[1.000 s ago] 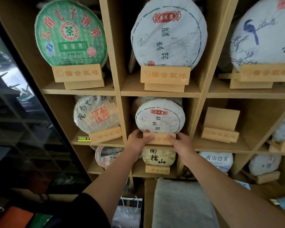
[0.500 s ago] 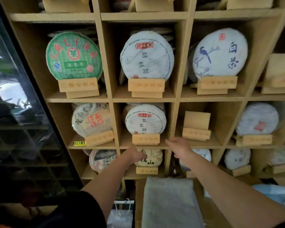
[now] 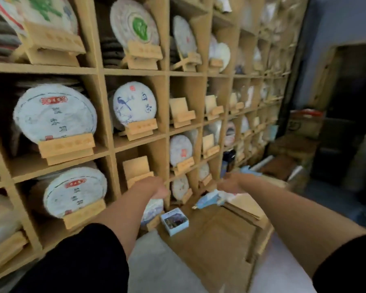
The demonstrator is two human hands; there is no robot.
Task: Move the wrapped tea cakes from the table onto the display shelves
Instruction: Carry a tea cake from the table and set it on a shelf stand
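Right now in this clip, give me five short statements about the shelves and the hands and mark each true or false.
1. The cake with the blue bird stands on a wooden stand in its compartment. True.
2. The left hand holds a tea cake. False: nothing is visible in it.
3. The stand in the compartment below the bird cake is empty. True.
4. The small picture box sits on a shelf stand. False: it lies on the brown surface beside the shelves.
5. The right hand reaches into an upper compartment. False: it is low, near the brown surface.
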